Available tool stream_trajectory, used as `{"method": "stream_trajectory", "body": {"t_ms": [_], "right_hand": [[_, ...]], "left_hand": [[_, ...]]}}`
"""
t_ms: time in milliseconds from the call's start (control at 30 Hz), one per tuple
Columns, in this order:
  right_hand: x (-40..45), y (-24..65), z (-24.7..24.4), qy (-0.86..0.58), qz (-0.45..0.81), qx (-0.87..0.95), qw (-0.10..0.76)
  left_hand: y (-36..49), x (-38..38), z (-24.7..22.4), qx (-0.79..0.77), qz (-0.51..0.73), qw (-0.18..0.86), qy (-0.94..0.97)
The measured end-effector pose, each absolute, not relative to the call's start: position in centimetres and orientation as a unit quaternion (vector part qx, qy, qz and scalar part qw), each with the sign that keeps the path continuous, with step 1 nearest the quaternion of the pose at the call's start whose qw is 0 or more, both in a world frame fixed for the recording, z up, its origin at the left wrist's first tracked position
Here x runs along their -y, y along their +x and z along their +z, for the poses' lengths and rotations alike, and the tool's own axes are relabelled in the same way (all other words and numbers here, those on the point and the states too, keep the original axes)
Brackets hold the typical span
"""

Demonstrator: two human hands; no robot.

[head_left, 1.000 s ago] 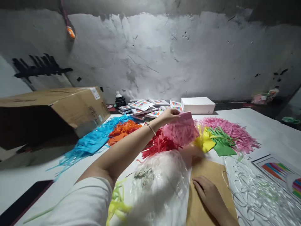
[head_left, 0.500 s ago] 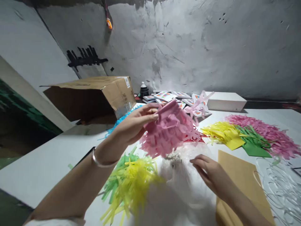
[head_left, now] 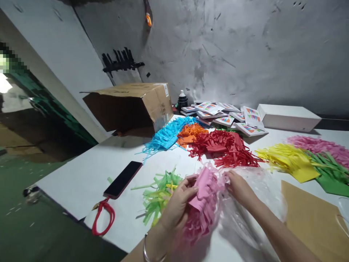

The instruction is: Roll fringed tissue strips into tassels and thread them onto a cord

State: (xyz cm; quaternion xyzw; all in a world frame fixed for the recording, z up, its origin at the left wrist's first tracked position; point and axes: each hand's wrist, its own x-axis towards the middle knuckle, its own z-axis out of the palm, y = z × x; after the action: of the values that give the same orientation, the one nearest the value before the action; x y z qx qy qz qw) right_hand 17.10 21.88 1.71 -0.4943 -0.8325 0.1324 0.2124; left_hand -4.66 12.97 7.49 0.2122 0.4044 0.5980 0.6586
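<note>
Pink fringed tissue paper [head_left: 203, 203] is gripped along its uncut band by my left hand [head_left: 177, 203], low over the white table. My right hand [head_left: 240, 187] pinches the pink strips at the bundle's right side. Beneath and right of it lies a crumpled clear plastic bag [head_left: 245, 222]. Left of the bundle, green and yellow paper strips [head_left: 158, 194] rest on the table, partly covered by my left hand.
Blue [head_left: 169, 134], orange [head_left: 191, 133] and red fringes [head_left: 229, 147] lie behind. Yellow [head_left: 289, 160] and green fringes [head_left: 331, 174] are at right. A phone [head_left: 124, 180], open carton [head_left: 155, 109], printed packs [head_left: 208, 108], white box [head_left: 289, 118] and brown paper [head_left: 311, 218] surround them.
My left hand has brought the pink fringe down toward me. My right hand has come to it and now pinches its strips. The view has swung left, showing the phone.
</note>
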Motion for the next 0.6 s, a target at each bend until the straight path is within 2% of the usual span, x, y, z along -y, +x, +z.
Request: {"method": "stream_trajectory", "body": {"t_ms": [100, 167, 233, 300, 467, 600], "right_hand": [[-17.3, 16.6, 4.4, -0.45, 0.096, 0.838, 0.293], [-14.2, 15.3, 5.8, -0.335, 0.019, 0.869, 0.364], [-12.0, 13.9, 6.6, -0.279, -0.07, 0.878, 0.382], [-11.0, 13.1, 6.7, -0.28, -0.086, 0.866, 0.405], [-11.0, 13.9, 5.7, -0.392, 0.115, 0.779, 0.475], [-11.2, 14.5, 5.3, -0.409, 0.301, 0.739, 0.444]], "left_hand": [[-3.5, -12.5, 7.1, -0.374, 0.617, 0.659, 0.212], [-2.8, -12.1, 6.9, -0.369, 0.622, 0.658, 0.21], [-2.2, -11.6, 6.7, -0.37, 0.629, 0.651, 0.208], [-1.8, -10.9, 6.3, -0.364, 0.631, 0.65, 0.217], [-1.6, -9.5, 4.6, -0.334, 0.597, 0.657, 0.316], [-1.4, -9.2, 4.0, -0.382, 0.573, 0.636, 0.348]]}}
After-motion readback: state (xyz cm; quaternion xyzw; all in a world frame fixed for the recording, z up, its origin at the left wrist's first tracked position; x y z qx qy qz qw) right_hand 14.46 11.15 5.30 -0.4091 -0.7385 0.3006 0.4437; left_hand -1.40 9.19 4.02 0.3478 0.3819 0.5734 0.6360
